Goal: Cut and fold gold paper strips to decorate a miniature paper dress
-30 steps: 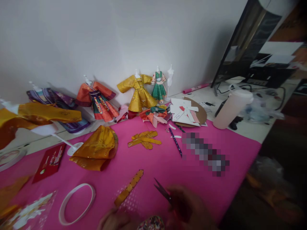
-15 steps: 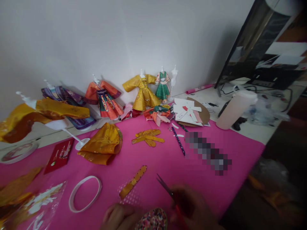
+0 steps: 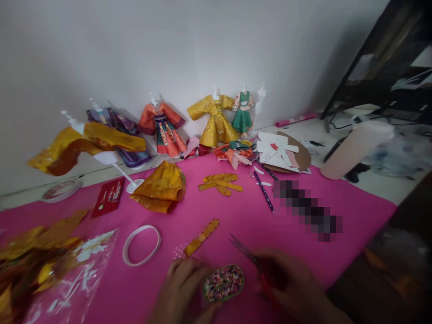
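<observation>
My left hand point(image 3: 185, 281) is at the bottom, fingers curled at the left side of a small oval case point(image 3: 223, 282) with a speckled, multicoloured top. Its thumb reaches along the near edge of the case. In my right hand point(image 3: 286, 274) is a pair of scissors point(image 3: 245, 249) with red handles, the blades close together and pointing up and left. Just beyond my left hand lies a golden fabric strip point(image 3: 202, 236) with dark dots, over a faint white-dotted patch. Farther back several golden strips point(image 3: 221, 183) lie crossed.
A tape ring point(image 3: 126, 252), golden scraps point(image 3: 43, 238) and a clear bag point(image 3: 91, 270) lie left. A golden skirt point(image 3: 162, 186) and red card point(image 3: 108, 197) are behind them. Dressed miniature forms point(image 3: 216, 119) line the wall. A pale bottle point(image 3: 354, 150) stands at right.
The view has turned left and tipped down, so the items sit farther right and more of both hands and the oval case shows. My right hand keeps hold of the scissors.
</observation>
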{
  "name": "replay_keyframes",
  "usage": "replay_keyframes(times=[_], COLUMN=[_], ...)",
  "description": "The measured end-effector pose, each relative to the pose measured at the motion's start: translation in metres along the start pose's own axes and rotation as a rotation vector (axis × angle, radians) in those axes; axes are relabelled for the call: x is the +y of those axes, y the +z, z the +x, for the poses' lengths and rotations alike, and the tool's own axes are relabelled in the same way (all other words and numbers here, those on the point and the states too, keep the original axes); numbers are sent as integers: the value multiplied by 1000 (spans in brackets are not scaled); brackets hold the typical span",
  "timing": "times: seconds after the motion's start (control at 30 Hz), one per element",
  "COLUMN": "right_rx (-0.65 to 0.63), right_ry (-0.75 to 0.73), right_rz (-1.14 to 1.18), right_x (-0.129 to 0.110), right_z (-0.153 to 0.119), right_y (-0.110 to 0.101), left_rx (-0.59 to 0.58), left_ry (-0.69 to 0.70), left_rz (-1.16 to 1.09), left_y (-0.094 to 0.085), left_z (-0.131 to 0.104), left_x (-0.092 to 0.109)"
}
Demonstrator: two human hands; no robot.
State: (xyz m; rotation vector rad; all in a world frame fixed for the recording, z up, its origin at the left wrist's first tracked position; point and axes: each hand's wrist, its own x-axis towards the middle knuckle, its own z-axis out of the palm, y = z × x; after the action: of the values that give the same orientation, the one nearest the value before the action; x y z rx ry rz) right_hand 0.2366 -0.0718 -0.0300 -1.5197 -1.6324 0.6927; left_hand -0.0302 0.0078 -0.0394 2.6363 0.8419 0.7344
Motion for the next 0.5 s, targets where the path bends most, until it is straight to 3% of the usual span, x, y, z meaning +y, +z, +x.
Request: replay_keyframes(times=[0.2, 0.5], right_rx=[-160, -352], right_ry=[-131, -358], right_rz=[-309, -626], right_x=[-10, -24], right_z=[-3, 0], right_y=[-22, -30], left_rx=[-90, -81], left_ry=[-110, -179], left_rz=[-91, -198], left_y=[-9, -11], left_z=[10, 13], left_x=[16, 21])
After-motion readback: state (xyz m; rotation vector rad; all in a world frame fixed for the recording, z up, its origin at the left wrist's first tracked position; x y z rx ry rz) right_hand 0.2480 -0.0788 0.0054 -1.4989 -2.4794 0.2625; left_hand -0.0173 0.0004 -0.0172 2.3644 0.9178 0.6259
